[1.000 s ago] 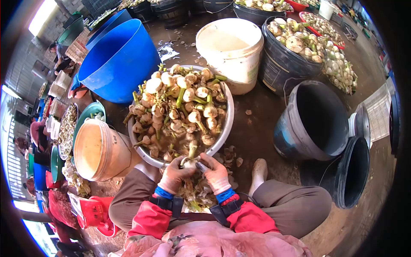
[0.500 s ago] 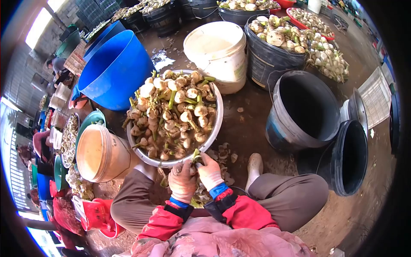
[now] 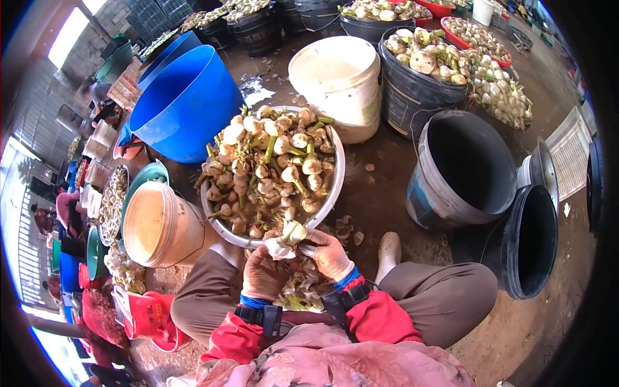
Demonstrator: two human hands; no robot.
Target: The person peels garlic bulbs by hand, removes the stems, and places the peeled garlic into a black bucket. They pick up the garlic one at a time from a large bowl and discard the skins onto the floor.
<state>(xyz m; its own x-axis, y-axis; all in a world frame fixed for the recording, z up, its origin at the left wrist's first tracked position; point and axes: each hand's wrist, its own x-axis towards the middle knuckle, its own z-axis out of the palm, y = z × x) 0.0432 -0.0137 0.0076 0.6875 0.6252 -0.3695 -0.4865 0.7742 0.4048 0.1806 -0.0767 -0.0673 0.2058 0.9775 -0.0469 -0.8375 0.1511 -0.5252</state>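
Observation:
Between my hands, just off the near rim of a basin, is a garlic bulb (image 3: 294,232), pale with a greenish tint. A loose flap of white skin (image 3: 279,249) hangs from its left side. My left hand (image 3: 264,274) is closed around the bulb's lower part. My right hand (image 3: 332,258) is closed at its right side, with a small greyish piece at the fingertips that I cannot make out. The metal basin (image 3: 335,187) beyond holds a heap of garlic bulbs (image 3: 267,164) with cut stems. Garlic peelings (image 3: 300,293) lie below my hands.
A blue tub (image 3: 184,106), a white bucket (image 3: 338,84) and a black bucket full of garlic (image 3: 419,93) stand behind the basin. Two dark buckets (image 3: 461,171) (image 3: 529,242) are at right. A cream bucket (image 3: 155,222) stands left. Other people sit at far left.
Both hands have risen a little towards the basin and spread slightly apart. A white flap of skin now shows at the garlic bulb, and more of its pale surface is visible.

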